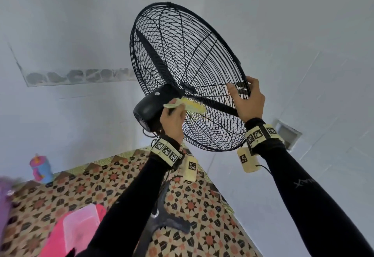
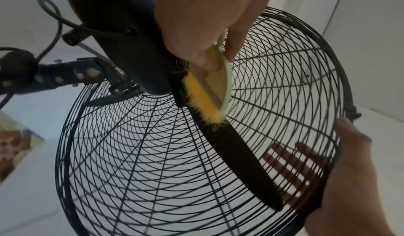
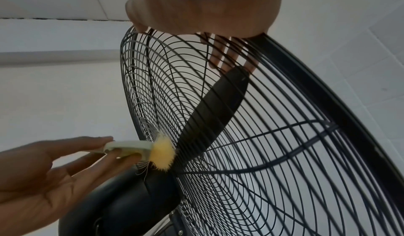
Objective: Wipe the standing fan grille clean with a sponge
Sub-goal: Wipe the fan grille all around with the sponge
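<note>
A black standing fan tilts upward, and its round wire grille (image 1: 182, 54) fills the middle of the head view. My left hand (image 1: 173, 115) pinches a sponge (image 1: 190, 105) with a pale green back and a fuzzy yellow face. The sponge (image 2: 205, 98) presses on the rear grille beside the black motor housing (image 1: 149, 106), over a black blade (image 2: 242, 155) inside. My right hand (image 1: 245, 98) grips the grille's rim at the lower right. Its fingers (image 3: 220, 56) curl over the front wires, while the sponge (image 3: 157, 151) meets the wires lower left.
The fan's pole and black base (image 1: 162, 220) stand on a patterned floor mat (image 1: 202, 206) below my arms. A pink bin with a clear lid (image 1: 81, 228) sits at the lower left, a colourful cup (image 1: 40, 167) by the wall. White walls surround the fan. A cable (image 2: 52, 15) loops behind the motor.
</note>
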Tool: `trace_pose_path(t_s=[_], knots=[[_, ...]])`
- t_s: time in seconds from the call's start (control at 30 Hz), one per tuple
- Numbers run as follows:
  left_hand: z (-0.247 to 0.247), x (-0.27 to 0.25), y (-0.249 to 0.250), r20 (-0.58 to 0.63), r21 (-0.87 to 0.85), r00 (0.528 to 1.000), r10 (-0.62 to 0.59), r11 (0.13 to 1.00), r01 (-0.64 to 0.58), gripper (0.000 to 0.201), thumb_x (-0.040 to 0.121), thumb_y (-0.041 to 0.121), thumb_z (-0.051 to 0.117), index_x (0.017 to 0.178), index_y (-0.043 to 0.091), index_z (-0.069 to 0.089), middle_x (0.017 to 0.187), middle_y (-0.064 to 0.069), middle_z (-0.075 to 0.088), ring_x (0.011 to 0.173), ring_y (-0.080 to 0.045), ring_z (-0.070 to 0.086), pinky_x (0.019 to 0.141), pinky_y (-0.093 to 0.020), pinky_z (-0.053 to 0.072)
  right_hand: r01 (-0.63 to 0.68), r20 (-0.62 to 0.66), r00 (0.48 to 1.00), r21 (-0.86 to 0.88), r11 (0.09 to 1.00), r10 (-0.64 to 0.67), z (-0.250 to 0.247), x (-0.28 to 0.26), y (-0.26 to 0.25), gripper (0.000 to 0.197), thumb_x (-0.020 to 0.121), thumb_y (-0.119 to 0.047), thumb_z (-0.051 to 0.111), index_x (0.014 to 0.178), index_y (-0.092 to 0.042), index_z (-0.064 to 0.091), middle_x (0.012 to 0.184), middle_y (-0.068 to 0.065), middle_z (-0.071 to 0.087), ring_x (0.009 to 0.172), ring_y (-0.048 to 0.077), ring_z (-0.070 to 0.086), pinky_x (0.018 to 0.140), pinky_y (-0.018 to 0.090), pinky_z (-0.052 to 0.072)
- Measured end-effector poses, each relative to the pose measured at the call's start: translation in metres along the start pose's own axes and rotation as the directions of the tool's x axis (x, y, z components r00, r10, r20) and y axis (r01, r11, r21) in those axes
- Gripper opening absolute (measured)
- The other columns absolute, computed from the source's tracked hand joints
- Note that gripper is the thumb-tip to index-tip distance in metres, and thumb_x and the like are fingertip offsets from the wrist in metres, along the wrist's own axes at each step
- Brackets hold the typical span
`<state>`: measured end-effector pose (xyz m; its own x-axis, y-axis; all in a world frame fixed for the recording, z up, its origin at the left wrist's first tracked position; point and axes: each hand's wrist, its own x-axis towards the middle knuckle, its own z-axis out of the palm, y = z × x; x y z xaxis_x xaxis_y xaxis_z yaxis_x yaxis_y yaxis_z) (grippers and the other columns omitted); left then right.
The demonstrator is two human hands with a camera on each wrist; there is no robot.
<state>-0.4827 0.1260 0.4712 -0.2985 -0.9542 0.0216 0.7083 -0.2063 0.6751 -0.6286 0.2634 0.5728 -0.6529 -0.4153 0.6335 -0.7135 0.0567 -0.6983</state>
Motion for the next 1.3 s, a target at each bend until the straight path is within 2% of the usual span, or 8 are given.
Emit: trace_pose_path(t_s=[0.1, 0.2, 0.5, 0.7, 0.8, 0.93, 1.07, 1.3], knots=[[0.003, 0.004, -0.009, 0.038, 0.173, 0.999, -0.001, 0.985, -0.005, 0.012, 0.103, 0.002, 0.058, 0.102, 0.014, 0.055, 0.114, -0.012, 0.067, 0.111, -0.029, 0.067, 0.085, -0.034, 0.062, -0.005, 0.024, 1.0, -0.004, 1.0, 0.005, -0.002, 0.001, -0.001, 0.062, 0.084, -0.065, 0.07, 0.129, -0.025, 0.053, 0.099, -0.021, 0.067, 0.094, -0.012, 0.061, 0.091, 0.021, 0.048], [-0.001, 0.012, -0.009, 0.078, 0.283, 0.994, -0.075, 0.958, 0.05, 0.011, 0.107, 0.005, 0.053, 0.103, 0.015, 0.051, 0.131, -0.023, 0.061, 0.123, -0.039, 0.063, 0.082, -0.04, 0.064, -0.014, 0.108, 0.994, -0.024, 1.0, 0.017, -0.005, 0.008, -0.01, 0.065, 0.084, -0.068, 0.067, 0.131, -0.025, 0.051, 0.109, -0.011, 0.067, 0.101, 0.005, 0.063, 0.094, 0.026, 0.047], [0.02, 0.026, 0.026, 0.016, 0.213, 0.993, -0.118, 0.971, 0.112, 0.012, 0.108, 0.003, 0.049, 0.098, 0.009, 0.048, 0.112, -0.023, 0.059, 0.105, -0.036, 0.068, 0.067, -0.031, 0.065, 0.047, 0.171, 0.985, -0.125, 0.991, -0.025, 0.013, 0.05, -0.065, 0.079, 0.079, -0.082, 0.058, 0.13, -0.022, 0.053, 0.116, -0.005, 0.065, 0.11, 0.017, 0.062, 0.098, 0.031, 0.049], [0.01, 0.032, 0.039, -0.025, 0.224, 0.992, -0.126, 0.966, 0.129, 0.009, 0.11, 0.007, 0.046, 0.116, 0.003, 0.051, 0.123, -0.023, 0.066, 0.111, -0.036, 0.07, 0.087, -0.051, 0.063, 0.044, 0.07, 0.997, -0.15, 0.988, -0.034, 0.016, 0.038, -0.061, 0.076, 0.078, -0.085, 0.056, 0.123, -0.023, 0.056, 0.116, -0.003, 0.069, 0.108, 0.019, 0.064, 0.097, 0.035, 0.052], [0.024, 0.026, 0.04, -0.018, 0.322, 0.991, -0.129, 0.938, 0.128, 0.005, 0.109, 0.005, 0.047, 0.113, 0.005, 0.049, 0.124, -0.026, 0.065, 0.114, -0.038, 0.069, 0.081, -0.044, 0.064, 0.033, 0.072, 0.997, -0.135, 0.99, -0.023, 0.015, 0.036, -0.061, 0.077, 0.077, -0.086, 0.056, 0.124, -0.024, 0.055, 0.117, -0.003, 0.069, 0.108, 0.018, 0.064, 0.098, 0.037, 0.052], [0.015, 0.022, 0.05, 0.022, 0.1, 0.984, -0.176, 0.98, 0.173, 0.014, 0.109, 0.002, 0.046, 0.099, 0.013, 0.047, 0.115, -0.021, 0.069, 0.102, -0.03, 0.073, 0.081, -0.038, 0.065, 0.034, 0.063, 0.998, -0.131, 0.991, -0.025, 0.015, 0.036, -0.06, 0.079, 0.076, -0.088, 0.054, 0.124, -0.026, 0.055, 0.116, -0.005, 0.069, 0.107, 0.017, 0.065, 0.097, 0.039, 0.053], [-0.011, 0.012, 0.011, 0.019, 0.22, 0.976, -0.217, 0.953, 0.208, 0.009, 0.108, 0.0, 0.045, 0.114, 0.002, 0.051, 0.129, -0.032, 0.064, 0.105, -0.034, 0.072, 0.064, -0.028, 0.064, 0.045, 0.05, 0.998, -0.146, 0.988, -0.038, 0.017, 0.033, -0.061, 0.078, 0.076, -0.088, 0.053, 0.123, -0.027, 0.054, 0.11, -0.01, 0.067, 0.103, 0.017, 0.065, 0.093, 0.038, 0.054], [0.016, 0.016, 0.025, 0.061, 0.202, 0.993, -0.106, 0.975, 0.092, 0.011, 0.109, 0.002, 0.046, 0.103, 0.012, 0.046, 0.123, -0.025, 0.066, 0.11, -0.035, 0.071, 0.079, -0.037, 0.065, 0.041, 0.051, 0.998, -0.136, 0.99, -0.035, 0.013, 0.034, -0.057, 0.076, 0.077, -0.086, 0.056, 0.124, -0.026, 0.055, 0.111, -0.011, 0.067, 0.104, 0.015, 0.065, 0.095, 0.038, 0.054]])
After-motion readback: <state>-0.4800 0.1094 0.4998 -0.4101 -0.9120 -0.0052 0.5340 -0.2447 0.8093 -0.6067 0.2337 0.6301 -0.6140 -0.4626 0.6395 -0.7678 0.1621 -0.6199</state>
